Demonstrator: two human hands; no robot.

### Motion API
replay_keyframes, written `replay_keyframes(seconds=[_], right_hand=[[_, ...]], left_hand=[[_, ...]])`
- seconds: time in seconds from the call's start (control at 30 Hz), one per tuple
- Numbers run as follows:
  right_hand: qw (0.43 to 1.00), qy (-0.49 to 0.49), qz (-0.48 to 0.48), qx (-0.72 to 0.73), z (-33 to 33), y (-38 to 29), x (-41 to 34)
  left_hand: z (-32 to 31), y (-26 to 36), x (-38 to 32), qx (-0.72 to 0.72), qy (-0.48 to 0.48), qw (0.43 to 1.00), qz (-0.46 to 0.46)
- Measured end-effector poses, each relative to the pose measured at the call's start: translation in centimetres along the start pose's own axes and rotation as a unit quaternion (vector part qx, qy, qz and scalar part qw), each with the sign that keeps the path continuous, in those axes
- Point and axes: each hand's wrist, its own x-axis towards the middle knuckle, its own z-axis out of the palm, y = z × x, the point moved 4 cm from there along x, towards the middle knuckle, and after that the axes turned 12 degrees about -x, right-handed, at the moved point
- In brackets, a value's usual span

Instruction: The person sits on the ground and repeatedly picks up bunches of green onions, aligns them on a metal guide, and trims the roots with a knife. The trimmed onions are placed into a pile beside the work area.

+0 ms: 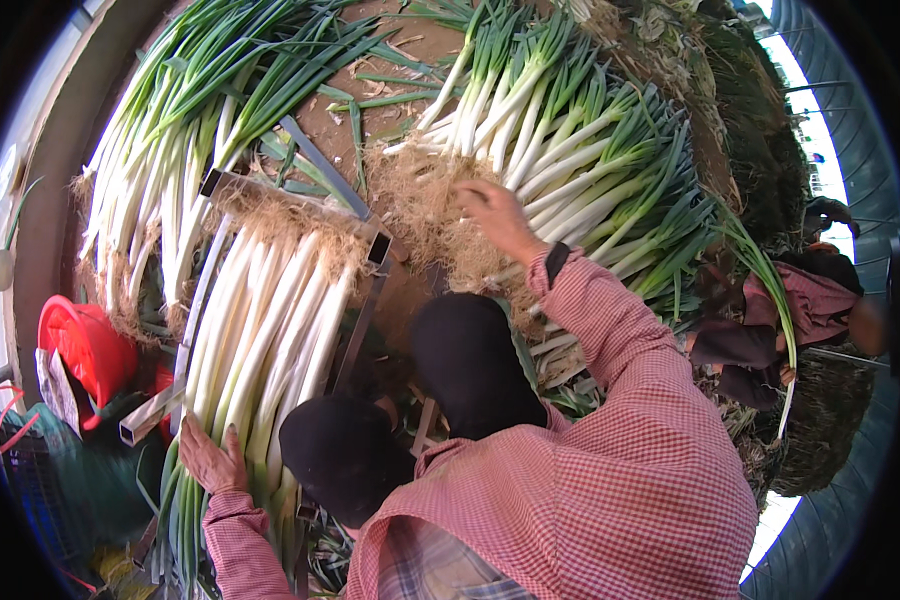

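My left hand lies flat against the lower stalks of a row of long-stemmed green onions, with its thumb raised. These onions rest side by side on a metal stand, their roots against its square-tube crossbar. Over to the right, my right hand is above the tangled roots of a large onion pile. Its fingers are loosely bent, and I see nothing held in them. A black band circles the right wrist.
Another onion heap lies at upper left beside a wall ledge. A red plastic basin and a dark crate stand at left. At far right a person holds a long onion. Loose leaves litter the soil.
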Motion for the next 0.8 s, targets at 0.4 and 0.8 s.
replay_keyframes(seconds=[0.4,0.8], right_hand=[[0.913,-0.023,-0.033,-0.406,0.2,9.8,15.1],[0.746,-0.180,-0.296,-0.569,4.4,10.8,21.4]], left_hand=[[-0.1,0.5,0.4,-0.026,0.010,1.000,0.011],[0.5,-0.3,0.6,0.023,-0.001,1.000,0.010]])
